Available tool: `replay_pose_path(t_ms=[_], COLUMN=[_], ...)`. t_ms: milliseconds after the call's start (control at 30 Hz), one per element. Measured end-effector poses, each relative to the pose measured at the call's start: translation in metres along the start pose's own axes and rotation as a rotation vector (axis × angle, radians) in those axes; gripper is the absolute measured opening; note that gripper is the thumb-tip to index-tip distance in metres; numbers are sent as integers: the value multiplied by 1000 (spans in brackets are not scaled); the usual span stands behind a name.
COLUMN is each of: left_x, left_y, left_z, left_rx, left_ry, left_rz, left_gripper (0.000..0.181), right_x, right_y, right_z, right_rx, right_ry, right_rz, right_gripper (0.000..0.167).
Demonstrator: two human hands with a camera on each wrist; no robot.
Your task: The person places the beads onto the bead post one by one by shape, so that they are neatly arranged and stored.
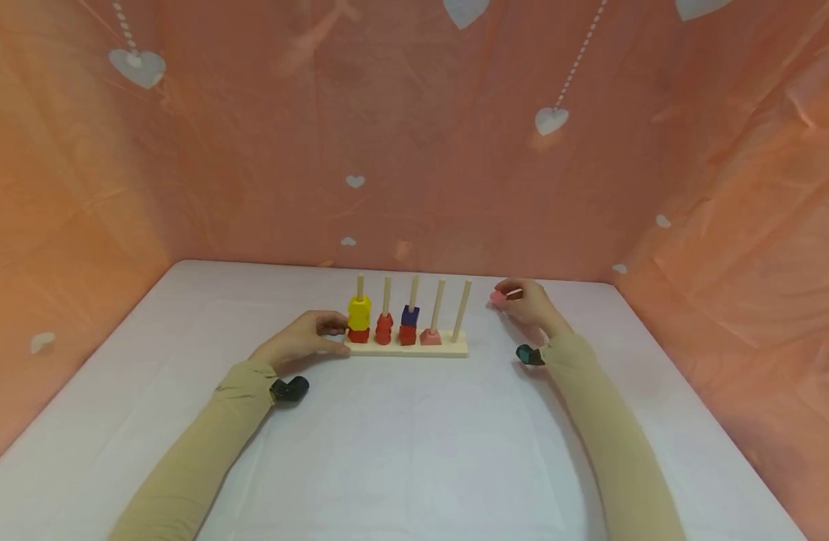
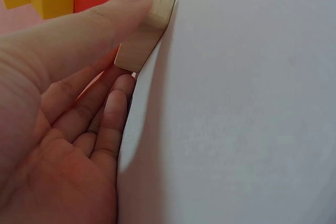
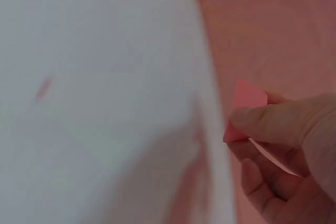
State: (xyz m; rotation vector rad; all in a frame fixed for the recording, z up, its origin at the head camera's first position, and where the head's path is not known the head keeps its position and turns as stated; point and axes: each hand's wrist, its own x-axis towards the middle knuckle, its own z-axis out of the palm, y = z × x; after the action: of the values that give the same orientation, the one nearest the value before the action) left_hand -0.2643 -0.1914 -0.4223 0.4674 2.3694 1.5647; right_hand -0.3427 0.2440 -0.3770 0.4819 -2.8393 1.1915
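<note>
A wooden peg board (image 1: 407, 351) stands on the table with several upright pegs. My left hand (image 1: 301, 336) grips its left end, thumb on the front edge and fingers behind, as the left wrist view shows. The leftmost peg bears yellow blocks (image 1: 359, 312) above a red block (image 1: 358, 336). Red rounded blocks (image 1: 384, 330) fill the lower part of the second peg. On the third, a dark blue block (image 1: 409, 315) tops red. A pink block (image 1: 431, 338) sits low on the fourth; the rightmost is bare. Off to the right, my right hand (image 1: 534, 306) pinches another pink block (image 3: 250, 96), raised from the table.
A white cloth covers the table (image 1: 414, 451). Orange-pink fabric (image 1: 414, 150) with pale hearts encloses it at the back and both sides. Dark wrist cameras (image 1: 289, 389) sit at both sleeve cuffs.
</note>
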Motion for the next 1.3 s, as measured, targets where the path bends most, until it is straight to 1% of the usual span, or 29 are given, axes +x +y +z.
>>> replay_pose_path(t_ms=[100,200,267,367,467,533,600,700,767,833,967,1067,1133,1233,1300], left_x=[0,0,0,0,-1,-1,-2,-3,-4,-4,-5,-5,-5,-4,-4], left_y=[-2,-1,0,1,1,1,2,2,3,4,3,2,3,2,2], left_z=[0,0,1,1,0,0,1,2,2,3,4,5,5,4,4], left_rx=[3,7,1,4,6,-2,-13,-24,-24,-22,-20,-26,-32,-34,-35], left_ry=[4,3,3,-2,-6,-4,-2,2,4,6,-2,-8,-5,4,4], left_rz=[-4,2,0,10,10,-3,-21,-33,-29,-25,-21,-13,-11,-15,-21], left_gripper=[61,62,61,60,61,62,63,64,64,64,62,61,60,60,60], right_x=[0,-3,-9,-21,-33,-39,-42,-45,-46,-47,-48,-48,-41,-31,-25], right_y=[-18,-44,-65,-100,-132,-145,-154,-159,-160,-159,-159,-161,-155,-142,-130], right_z=[-6,-14,-20,-25,-26,-25,-21,-14,-9,-4,3,6,10,17,23], right_rx=[13,49,93,162,212,239,249,254,245,216,153,130,100,37,16], right_ry=[64,123,152,174,159,131,90,30,-1,-22,-32,-29,-29,-52,-67], right_rz=[-118,-217,-270,-352,-423,-459,-493,-526,-548,-557,-571,-580,-594,-618,-615], right_gripper=[32,32,31,30,30,29,28,28,28,28,27,27,27,29,32])
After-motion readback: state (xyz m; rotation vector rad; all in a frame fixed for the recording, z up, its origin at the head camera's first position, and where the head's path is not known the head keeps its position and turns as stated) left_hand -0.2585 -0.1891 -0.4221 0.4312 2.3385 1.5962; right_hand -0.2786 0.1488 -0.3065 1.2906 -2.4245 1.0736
